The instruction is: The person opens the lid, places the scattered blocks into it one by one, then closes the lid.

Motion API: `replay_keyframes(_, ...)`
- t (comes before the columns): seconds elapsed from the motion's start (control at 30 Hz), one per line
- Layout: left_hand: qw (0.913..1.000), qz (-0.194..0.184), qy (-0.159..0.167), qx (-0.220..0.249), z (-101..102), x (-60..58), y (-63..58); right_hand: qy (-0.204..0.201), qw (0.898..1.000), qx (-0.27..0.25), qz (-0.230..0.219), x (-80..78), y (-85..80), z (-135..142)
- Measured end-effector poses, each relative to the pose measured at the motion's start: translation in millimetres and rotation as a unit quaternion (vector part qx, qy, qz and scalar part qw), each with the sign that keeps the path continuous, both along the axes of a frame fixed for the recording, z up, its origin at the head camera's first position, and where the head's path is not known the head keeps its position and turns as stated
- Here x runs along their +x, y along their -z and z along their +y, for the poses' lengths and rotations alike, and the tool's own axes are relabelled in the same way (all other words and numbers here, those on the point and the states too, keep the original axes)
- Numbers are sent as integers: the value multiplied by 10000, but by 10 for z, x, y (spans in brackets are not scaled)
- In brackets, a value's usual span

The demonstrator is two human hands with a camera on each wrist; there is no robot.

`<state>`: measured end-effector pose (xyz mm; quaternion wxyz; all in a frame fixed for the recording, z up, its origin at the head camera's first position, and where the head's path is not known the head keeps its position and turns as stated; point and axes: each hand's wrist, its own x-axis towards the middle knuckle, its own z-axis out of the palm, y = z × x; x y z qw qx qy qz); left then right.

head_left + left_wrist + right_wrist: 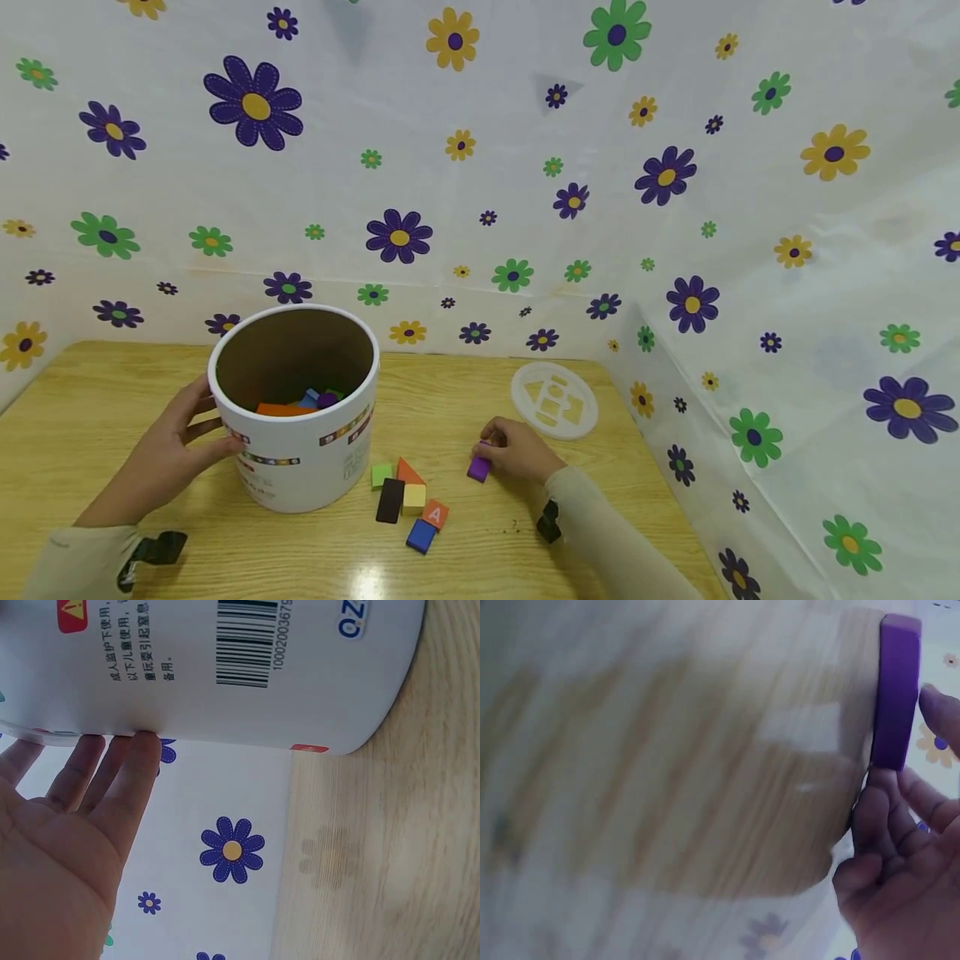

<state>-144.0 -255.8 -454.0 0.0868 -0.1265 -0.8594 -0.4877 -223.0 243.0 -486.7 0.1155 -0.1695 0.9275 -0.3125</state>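
On the left stands a white bucket [300, 454], with colourful blocks [300, 403] inside. My left hand [171, 450] touches its left side; in the left wrist view the fingertips [142, 746] of the fairly straight fingers lie against the printed wall. My right hand [521, 450] pinches a purple block [478, 470] at the tabletop. The right wrist view shows the purple block [897, 694] flat against the wood, with the thumb at one side and fingers at its end. Between hand and bucket lie a black block [389, 501], a yellow block [414, 499] and a blue block [421, 536].
A green block [382, 476], an orange triangle [409, 472] and an orange block marked A [437, 514] lie in the same group. A white round lid with shaped holes [555, 425] lies at the back right. Flowered sheeting [480, 183] borders the wooden table [300, 558].
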Motion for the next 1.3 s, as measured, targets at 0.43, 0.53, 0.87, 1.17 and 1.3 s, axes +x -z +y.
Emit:
replay_keyframes(0.43, 10000, 50, 53, 62, 5, 23, 4, -1276, 9899, 598, 149, -58, -71, 149)
replay_keyframes(0.53, 10000, 4, 52, 48, 5, 23, 0, -1260, 9898, 645, 179, -61, -69, 130)
replay_keyframes(0.87, 9999, -99, 40, 16, -7, 16, -23, -639, 9939, 776, 459, -74, -97, -25)
replay_keyframes(1.17, 10000, -58, 61, 53, 0, 27, -23, -66, 9969, 653, 439, -78, -110, -101)
replay_keyframes(1.3, 10000, -57, 58, 37, -4, 33, -23, 2, 9966, 575, 585, -92, -101, -107)
